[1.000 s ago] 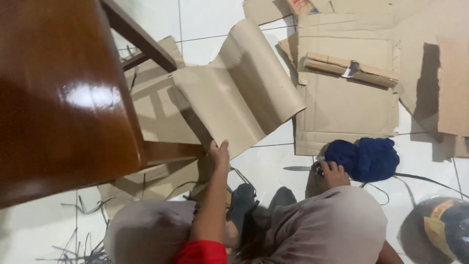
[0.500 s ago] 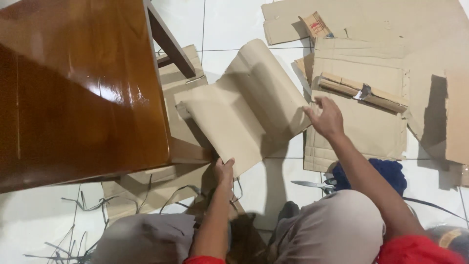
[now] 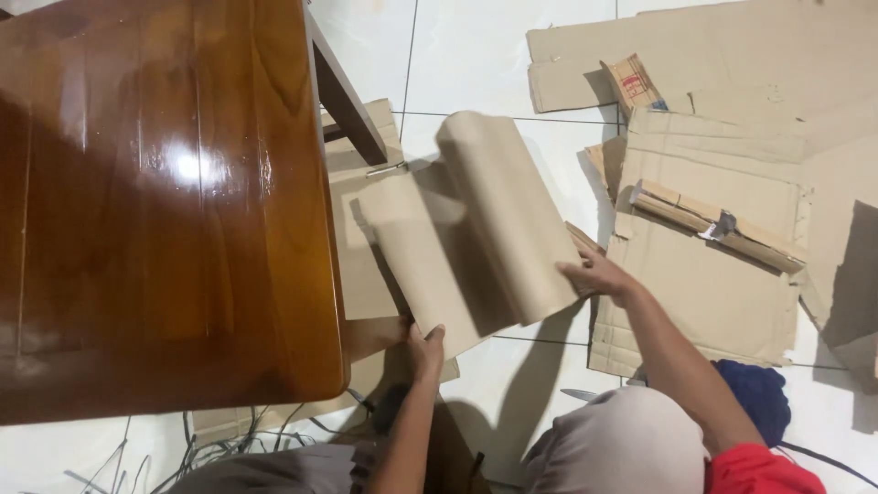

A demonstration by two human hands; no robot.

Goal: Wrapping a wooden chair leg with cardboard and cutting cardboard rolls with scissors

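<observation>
I sit on a white tiled floor. A curled sheet of brown cardboard point(image 3: 476, 229) is held up in front of me, its far end rolled over. My left hand point(image 3: 425, 348) grips its near edge from below. My right hand point(image 3: 594, 274) holds its right edge, fingers wrapped on the border. Beneath the sheet lie more flat cardboard pieces point(image 3: 361, 265).
A glossy brown wooden table point(image 3: 165, 201) fills the left, its leg point(image 3: 347, 101) close to the sheet. Flattened cardboard boxes point(image 3: 713, 274) and a folded strip point(image 3: 713, 224) lie at right. A blue cloth point(image 3: 759, 398), scissors tip point(image 3: 578, 395) and black strands point(image 3: 210, 448) lie near my knees.
My right hand left the scissors beside the blue cloth, reached across and took the sheet's right edge. The sheet has curled more and stands more upright. The view shifted left.
</observation>
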